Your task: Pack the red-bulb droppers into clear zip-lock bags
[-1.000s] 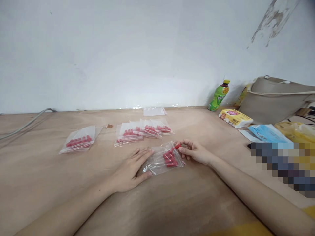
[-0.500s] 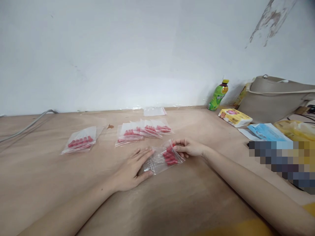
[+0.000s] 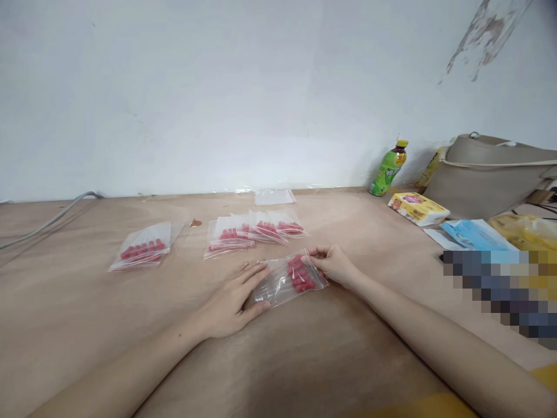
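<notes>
A clear zip bag [image 3: 278,287] lies on the brown table surface with several small red pieces [image 3: 301,273] inside, near its right end. My left hand [image 3: 237,299] rests flat on the bag's left end, fingers stretched out. At the opposite end, the thumb and fingers of my right hand [image 3: 333,264] pinch the upper corner by the zip edge. Just beyond are overlapping zip bags [image 3: 256,229] holding similar red pieces. Further left lies another filled zip bag [image 3: 143,247], apart from the rest.
Flat empty zip bags [image 3: 275,197] lie by the wall. On the right stand a green drink bottle [image 3: 389,168], a yellow tissue pack [image 3: 418,209], a blue face mask [image 3: 476,234] and a grey handbag [image 3: 487,177]. A grey cable [image 3: 52,220] runs along the left.
The red pieces now lie flatter in the bag, in a tidier row. My right hand has shifted slightly to the bag's edge, while my left hand stays almost still.
</notes>
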The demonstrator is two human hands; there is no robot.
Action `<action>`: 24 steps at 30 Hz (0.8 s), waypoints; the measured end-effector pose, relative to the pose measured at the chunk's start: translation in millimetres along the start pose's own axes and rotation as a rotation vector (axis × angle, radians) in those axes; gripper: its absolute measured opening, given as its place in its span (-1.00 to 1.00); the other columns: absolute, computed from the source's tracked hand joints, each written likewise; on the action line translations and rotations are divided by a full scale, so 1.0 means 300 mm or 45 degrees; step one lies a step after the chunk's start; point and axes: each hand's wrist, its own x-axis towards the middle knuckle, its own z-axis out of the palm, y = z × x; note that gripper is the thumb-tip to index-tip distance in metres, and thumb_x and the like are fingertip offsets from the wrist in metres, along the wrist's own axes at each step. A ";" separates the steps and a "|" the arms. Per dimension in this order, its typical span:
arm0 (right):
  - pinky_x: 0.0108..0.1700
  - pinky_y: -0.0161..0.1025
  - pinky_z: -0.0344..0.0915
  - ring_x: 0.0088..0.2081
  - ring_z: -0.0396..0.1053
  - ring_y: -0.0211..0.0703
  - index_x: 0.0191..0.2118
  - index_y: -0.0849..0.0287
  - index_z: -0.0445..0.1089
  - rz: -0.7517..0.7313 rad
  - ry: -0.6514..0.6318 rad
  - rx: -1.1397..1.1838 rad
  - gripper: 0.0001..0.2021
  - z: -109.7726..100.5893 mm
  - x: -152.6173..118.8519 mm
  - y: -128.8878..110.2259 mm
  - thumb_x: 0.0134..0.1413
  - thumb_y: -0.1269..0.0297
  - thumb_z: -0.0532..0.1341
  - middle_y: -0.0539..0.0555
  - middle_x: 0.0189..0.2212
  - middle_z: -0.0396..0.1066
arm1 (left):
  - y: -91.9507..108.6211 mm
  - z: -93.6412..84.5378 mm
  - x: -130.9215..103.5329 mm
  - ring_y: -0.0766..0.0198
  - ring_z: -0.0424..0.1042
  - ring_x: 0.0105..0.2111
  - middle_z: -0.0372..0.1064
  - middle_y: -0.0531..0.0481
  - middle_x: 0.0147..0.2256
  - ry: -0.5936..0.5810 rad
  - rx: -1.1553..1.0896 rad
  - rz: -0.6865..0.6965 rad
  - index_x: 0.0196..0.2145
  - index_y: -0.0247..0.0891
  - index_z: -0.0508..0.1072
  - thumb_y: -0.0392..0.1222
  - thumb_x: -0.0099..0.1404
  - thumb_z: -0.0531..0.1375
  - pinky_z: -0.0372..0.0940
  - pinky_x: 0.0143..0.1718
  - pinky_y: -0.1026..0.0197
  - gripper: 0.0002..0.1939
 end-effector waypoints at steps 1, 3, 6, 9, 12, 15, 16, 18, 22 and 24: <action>-0.49 -0.27 0.30 -0.52 0.38 -0.21 -0.48 0.20 0.40 -0.018 -0.045 0.000 -0.67 -0.002 -0.001 0.000 -0.38 0.06 0.36 0.02 -0.56 0.44 | -0.001 0.001 -0.001 0.05 -0.03 0.19 -0.05 -0.09 0.21 0.000 0.005 0.002 0.21 -0.14 0.01 0.00 0.32 0.02 0.02 0.14 -0.08 -0.45; -0.53 -0.33 0.26 -0.57 0.34 -0.28 -0.50 0.21 0.38 -0.038 -0.111 -0.063 -0.67 -0.015 -0.001 -0.002 -0.34 0.05 0.33 -0.02 -0.61 0.40 | -0.004 0.003 -0.001 0.04 -0.02 0.19 -0.05 -0.09 0.21 -0.005 0.019 0.002 0.19 -0.14 0.06 0.00 0.32 0.02 0.02 0.13 -0.08 -0.48; -0.70 -0.43 -0.01 -0.75 0.10 -0.44 -0.46 0.20 0.30 -0.057 -0.007 -0.185 -0.68 -0.042 0.003 -0.009 -0.26 0.05 0.29 -0.15 -0.73 0.25 | -0.009 0.004 -0.001 0.05 -0.04 0.19 -0.07 -0.10 0.22 -0.022 0.037 -0.002 0.18 -0.14 0.10 0.01 0.32 0.01 0.02 0.14 -0.08 -0.49; -0.75 -0.43 -0.15 -0.79 -0.03 -0.47 -0.29 0.17 0.24 -0.080 0.107 -0.222 -0.65 -0.053 0.007 -0.015 -0.11 0.00 0.19 -0.19 -0.70 0.22 | -0.009 0.003 0.001 0.06 -0.09 0.21 -0.11 -0.08 0.23 -0.054 0.046 0.009 0.19 -0.15 0.07 0.00 0.33 -0.01 -0.02 0.15 -0.08 -0.49; -0.65 -0.44 -0.01 -0.69 0.10 -0.44 -0.21 0.20 0.27 -0.126 0.038 -0.337 -0.58 -0.045 0.011 -0.014 -0.19 0.06 0.27 -0.17 -0.66 0.24 | -0.005 0.004 0.003 0.05 -0.18 0.23 -0.17 -0.07 0.24 -0.014 0.076 0.047 0.19 -0.16 0.08 -0.08 0.33 -0.01 -0.07 0.17 -0.09 -0.51; -0.58 -0.44 0.03 -0.64 0.13 -0.44 -0.35 0.25 0.33 -0.110 -0.084 -0.421 -0.63 -0.047 0.017 -0.014 -0.34 0.18 0.36 -0.16 -0.70 0.22 | -0.005 0.000 0.004 0.02 -0.26 0.24 -0.19 -0.06 0.25 0.176 0.171 0.057 0.17 -0.18 0.13 -0.14 0.32 0.00 -0.16 0.18 -0.11 -0.54; -0.60 -0.44 0.00 -0.66 0.10 -0.45 -0.39 0.25 0.33 -0.057 -0.124 -0.420 -0.65 -0.055 0.017 -0.018 -0.36 0.19 0.37 -0.17 -0.72 0.21 | -0.007 -0.002 0.008 0.02 -0.25 0.24 -0.16 -0.07 0.24 0.238 0.218 0.047 0.16 -0.18 0.16 -0.13 0.33 -0.01 -0.18 0.19 -0.11 -0.55; -0.66 -0.45 -0.09 -0.71 0.02 -0.47 -0.39 0.25 0.33 0.085 -0.222 -0.401 -0.64 -0.086 0.016 -0.033 -0.38 0.17 0.37 -0.18 -0.74 0.21 | -0.013 -0.011 0.026 0.01 -0.21 0.23 -0.08 -0.09 0.22 0.300 0.329 0.022 0.13 -0.17 0.20 -0.10 0.33 -0.01 -0.23 0.18 -0.12 -0.58; -0.69 -0.45 -0.09 -0.71 0.05 -0.47 -0.38 0.26 0.41 0.223 -0.368 -0.464 -0.64 -0.189 0.010 -0.080 -0.39 0.17 0.37 -0.11 -0.70 0.30 | -0.023 -0.030 0.140 -0.03 -0.17 0.22 -0.02 -0.13 0.19 0.265 0.541 0.029 0.15 -0.14 0.14 -0.06 0.31 0.01 -0.32 0.17 -0.18 -0.53; -0.64 -0.46 0.04 -0.66 0.15 -0.45 -0.41 0.27 0.43 0.224 -0.361 -0.504 -0.68 -0.249 0.010 -0.099 -0.39 0.20 0.38 -0.07 -0.65 0.35 | -0.023 -0.036 0.236 -0.01 -0.12 0.20 0.03 -0.13 0.16 0.213 0.611 0.009 0.17 -0.14 0.08 -0.06 0.31 0.01 -0.34 0.16 -0.19 -0.51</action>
